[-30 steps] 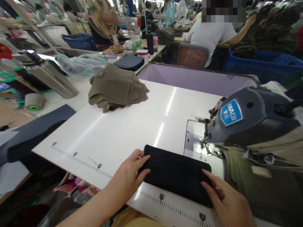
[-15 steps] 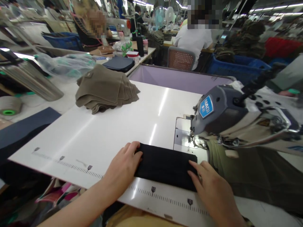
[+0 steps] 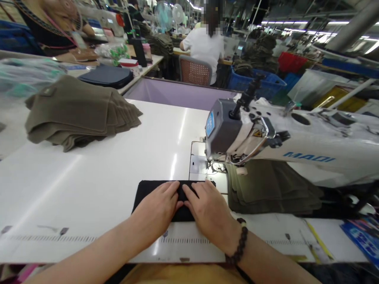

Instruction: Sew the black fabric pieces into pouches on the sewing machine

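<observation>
A folded black cloth (image 3: 142, 195) lies flat on the white sewing table (image 3: 97, 173), just in front of the needle plate (image 3: 197, 165). My left hand (image 3: 158, 207) and my right hand (image 3: 207, 209) rest side by side on the cloth's middle, fingers stretched flat and pressing down. The fingertips almost meet. A dark bead bracelet (image 3: 238, 246) circles my right wrist. The sewing machine (image 3: 266, 138), grey head and white body, stands right behind my right hand.
A stack of olive-brown cloth pieces (image 3: 77, 112) lies at the table's back left. More olive cloth (image 3: 272, 191) sits under the machine arm. A ruler strip (image 3: 89, 238) runs along the front edge. People sit at other tables behind; blue crates (image 3: 254, 85) stand beyond.
My hands have slid from the two ends of the black cloth to its middle. The view has swung right, showing the machine's white body.
</observation>
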{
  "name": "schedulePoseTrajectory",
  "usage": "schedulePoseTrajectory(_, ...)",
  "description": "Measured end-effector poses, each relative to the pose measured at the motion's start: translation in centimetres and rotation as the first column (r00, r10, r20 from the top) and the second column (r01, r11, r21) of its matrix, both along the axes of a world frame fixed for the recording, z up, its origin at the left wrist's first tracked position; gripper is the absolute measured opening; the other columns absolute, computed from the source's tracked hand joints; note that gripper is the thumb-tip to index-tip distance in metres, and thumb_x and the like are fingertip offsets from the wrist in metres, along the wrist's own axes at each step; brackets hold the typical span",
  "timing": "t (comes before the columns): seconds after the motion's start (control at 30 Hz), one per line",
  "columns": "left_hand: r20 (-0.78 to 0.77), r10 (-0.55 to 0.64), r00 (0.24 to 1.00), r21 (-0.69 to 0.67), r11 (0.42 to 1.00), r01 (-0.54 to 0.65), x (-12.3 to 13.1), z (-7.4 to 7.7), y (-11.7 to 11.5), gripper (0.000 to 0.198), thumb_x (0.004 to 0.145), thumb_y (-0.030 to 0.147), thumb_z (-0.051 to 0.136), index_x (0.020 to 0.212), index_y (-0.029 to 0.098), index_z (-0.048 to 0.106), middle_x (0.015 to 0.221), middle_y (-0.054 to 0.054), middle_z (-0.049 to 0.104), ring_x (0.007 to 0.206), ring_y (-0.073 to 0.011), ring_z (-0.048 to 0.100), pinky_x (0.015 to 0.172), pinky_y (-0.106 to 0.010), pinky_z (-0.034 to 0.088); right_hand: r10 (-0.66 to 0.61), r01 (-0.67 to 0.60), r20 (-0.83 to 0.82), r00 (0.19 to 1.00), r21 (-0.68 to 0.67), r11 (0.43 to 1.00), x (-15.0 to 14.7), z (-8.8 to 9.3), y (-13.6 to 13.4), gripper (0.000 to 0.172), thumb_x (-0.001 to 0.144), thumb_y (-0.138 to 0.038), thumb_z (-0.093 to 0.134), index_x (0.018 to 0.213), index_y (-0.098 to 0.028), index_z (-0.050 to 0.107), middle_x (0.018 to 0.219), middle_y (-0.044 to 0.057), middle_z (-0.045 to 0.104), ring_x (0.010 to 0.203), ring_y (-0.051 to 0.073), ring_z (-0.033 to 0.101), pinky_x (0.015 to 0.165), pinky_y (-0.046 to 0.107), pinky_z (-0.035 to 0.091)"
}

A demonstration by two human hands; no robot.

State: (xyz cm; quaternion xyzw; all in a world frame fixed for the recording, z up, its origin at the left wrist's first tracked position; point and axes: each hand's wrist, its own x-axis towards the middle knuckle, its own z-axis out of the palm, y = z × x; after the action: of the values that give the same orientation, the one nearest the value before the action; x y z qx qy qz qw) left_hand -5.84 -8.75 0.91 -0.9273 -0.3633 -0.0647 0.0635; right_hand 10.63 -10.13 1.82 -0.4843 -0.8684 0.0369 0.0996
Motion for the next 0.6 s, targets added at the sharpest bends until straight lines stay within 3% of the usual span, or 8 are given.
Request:
schedulePoseTrajectory(0.1, 0.058, -0.047, 0.997, 0.120, 0.992, 0.040, 0.0, -1.3, -0.3, 0.040, 0.091, 0.015, 0.023, 0.087, 0.003, 0.061, 0.096, -0.018, 0.060, 0.100, -0.0279, 0.053, 0.085, -0.041, 0.047, 0.000, 0.000, -0.001, 1.000, 0.066, 0.998, -0.3, -1.3, -0.3, 0.030, 0.085, -0.023, 0.050, 0.112, -0.010, 0.054, 0.099, 0.012, 0.059, 0.097, 0.026, 0.052, 0.095, 0.046, 0.037)
schedulePoseTrajectory(0.23, 0.096, -0.022, 0.995, 0.116, 0.993, 0.011, -0.4, -2.1, -0.6, 0.033, 0.090, 0.015, 0.029, 0.096, -0.001, 0.058, 0.101, -0.019, 0.060, 0.102, -0.0299, 0.053, 0.086, -0.042, 0.047, 0.064, -0.059, -0.035, 0.997, 0.131, 0.990, -0.2, -3.1, -0.7, 0.034, 0.088, -0.017, 0.041, 0.118, -0.002, 0.050, 0.124, 0.016, 0.048, 0.120, 0.026, 0.037, 0.101, 0.040, 0.034)
schedulePoseTrajectory(0.37, 0.101, 0.005, 0.995, 0.037, 0.999, -0.009, -0.5, -2.2, -0.7, 0.035, 0.090, 0.018, 0.033, 0.114, -0.002, 0.048, 0.115, -0.019, 0.054, 0.107, -0.0300, 0.049, 0.089, -0.043, 0.045, 0.119, -0.119, -0.082, 0.990, 0.004, 0.993, 0.3, -3.2, -0.7, 0.048, 0.088, -0.029, 0.044, 0.125, 0.000, 0.042, 0.132, 0.017, 0.041, 0.124, 0.026, 0.033, 0.101, 0.040, 0.035)
schedulePoseTrajectory(0.47, 0.073, 0.031, 0.997, -0.038, 0.999, -0.028, -0.4, -2.2, -0.8, 0.038, 0.089, 0.020, 0.035, 0.120, -0.001, 0.043, 0.124, -0.019, 0.048, 0.114, -0.0286, 0.045, 0.094, -0.041, 0.041, 0.125, -0.134, -0.113, 0.986, -0.075, 0.988, 0.5, -2.8, -0.6, 0.060, 0.085, -0.041, 0.047, 0.131, -0.004, 0.035, 0.137, 0.014, 0.036, 0.127, 0.026, 0.027, 0.104, 0.045, 0.028)
schedulePoseTrajectory(0.6, 0.038, 0.072, 0.997, -0.059, 0.996, -0.070, -1.5, -2.5, -0.6, 0.051, 0.090, 0.034, 0.037, 0.128, 0.001, 0.035, 0.135, -0.019, 0.035, 0.124, -0.0277, 0.033, 0.099, -0.041, 0.034, 0.102, -0.112, -0.105, 0.989, -0.093, 0.989, 0.5, -2.8, -0.6, 0.060, 0.085, -0.043, 0.045, 0.133, -0.009, 0.032, 0.138, 0.013, 0.033, 0.128, 0.027, 0.026, 0.103, 0.056, 0.020)
